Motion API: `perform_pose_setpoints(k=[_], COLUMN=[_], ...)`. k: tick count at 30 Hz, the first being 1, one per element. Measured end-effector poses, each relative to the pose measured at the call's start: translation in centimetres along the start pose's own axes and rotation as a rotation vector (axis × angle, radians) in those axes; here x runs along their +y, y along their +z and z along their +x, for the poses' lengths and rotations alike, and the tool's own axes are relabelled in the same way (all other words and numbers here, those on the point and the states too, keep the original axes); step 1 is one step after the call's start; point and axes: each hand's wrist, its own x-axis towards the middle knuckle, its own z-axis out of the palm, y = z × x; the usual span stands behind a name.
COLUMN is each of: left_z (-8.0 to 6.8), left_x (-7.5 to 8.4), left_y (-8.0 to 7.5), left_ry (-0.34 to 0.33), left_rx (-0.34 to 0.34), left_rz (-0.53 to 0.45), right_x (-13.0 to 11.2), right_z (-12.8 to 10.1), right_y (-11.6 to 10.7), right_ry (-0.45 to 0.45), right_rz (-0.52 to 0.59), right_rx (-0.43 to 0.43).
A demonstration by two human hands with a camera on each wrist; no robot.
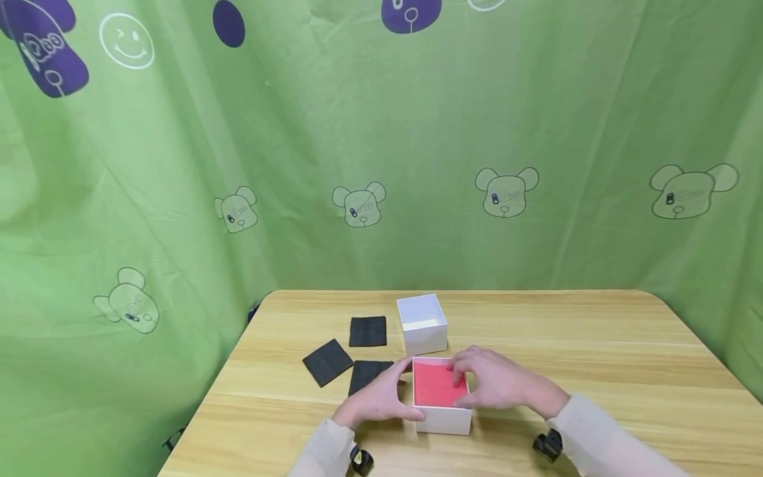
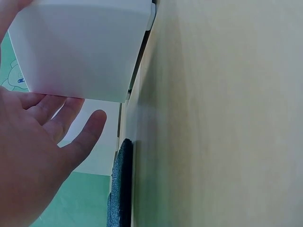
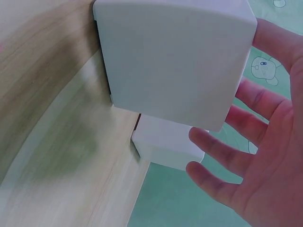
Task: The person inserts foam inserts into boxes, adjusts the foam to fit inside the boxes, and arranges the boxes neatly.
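A white box with a red inside [image 1: 442,396] stands near the table's front edge. My left hand [image 1: 381,396] lies against its left wall with straight fingers, thumb at the front corner. My right hand [image 1: 497,383] rests at its right side, fingers reaching over the far rim. In the left wrist view the box wall [image 2: 80,47] sits just above my spread left hand [image 2: 42,151]. The right wrist view has the box [image 3: 175,56] beside my right hand [image 3: 258,156], whose fingers are loosely extended.
A second, empty white box [image 1: 422,322] stands open just behind the first. Three black foam squares [image 1: 367,330] [image 1: 328,362] [image 1: 365,375] lie to the left. The wooden table [image 1: 596,358] is ringed by a green curtain [image 1: 381,165].
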Motion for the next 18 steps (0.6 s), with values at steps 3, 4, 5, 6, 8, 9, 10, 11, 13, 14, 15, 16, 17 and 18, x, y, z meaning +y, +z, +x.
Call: perform_pose_setpoints(k=[3, 4, 5, 6, 8, 9, 10, 11, 13, 14, 15, 16, 17, 18], left_z=[-0.02, 0.00, 0.02, 0.05, 0.11, 0.15, 0.19, 0.23, 0.29, 0.32, 0.33, 0.35, 0.36, 0.36], left_x=[-0.06, -0.11, -0.14, -0.17, -0.23, -0.26, -0.30, -0.34, -0.42, -0.46, -0.47, -0.50, -0.48, -0.45], left_y=[-0.03, -0.04, -0.04, -0.04, -0.03, -0.01, 0.01, 0.04, 0.09, 0.12, 0.13, 0.15, 0.15, 0.14], left_ry=[-0.001, 0.002, 0.006, 0.012, 0.027, 0.035, 0.042, 0.050, 0.059, 0.062, 0.064, 0.065, 0.066, 0.063], left_rx=[-0.001, 0.000, 0.000, 0.001, 0.001, -0.001, -0.003, -0.004, -0.004, -0.003, -0.001, 0.000, 0.002, 0.004], left_rz=[0.000, -0.002, -0.003, -0.005, -0.014, -0.018, -0.021, -0.023, -0.026, -0.023, -0.019, -0.015, -0.013, -0.011], right_x=[0.06, 0.08, 0.12, 0.16, 0.26, 0.31, 0.34, 0.38, 0.40, 0.39, 0.36, 0.36, 0.35, 0.33], right_z=[0.02, 0.04, 0.06, 0.07, 0.08, 0.08, 0.07, 0.05, -0.01, -0.04, -0.06, -0.08, -0.10, -0.12], right_y=[0.08, 0.13, 0.18, 0.24, 0.36, 0.42, 0.45, 0.48, 0.47, 0.44, 0.40, 0.38, 0.36, 0.33], right_ry=[0.004, 0.004, 0.003, 0.003, 0.002, 0.001, 0.001, 0.001, 0.003, 0.003, 0.004, 0.006, 0.006, 0.005], right_rz=[0.007, 0.008, 0.009, 0.007, 0.001, -0.003, -0.004, -0.004, -0.004, -0.002, 0.002, 0.004, 0.007, 0.009], right_rx=[-0.004, -0.005, -0.004, -0.003, -0.001, 0.000, 0.001, 0.003, 0.008, 0.011, 0.014, 0.018, 0.021, 0.024])
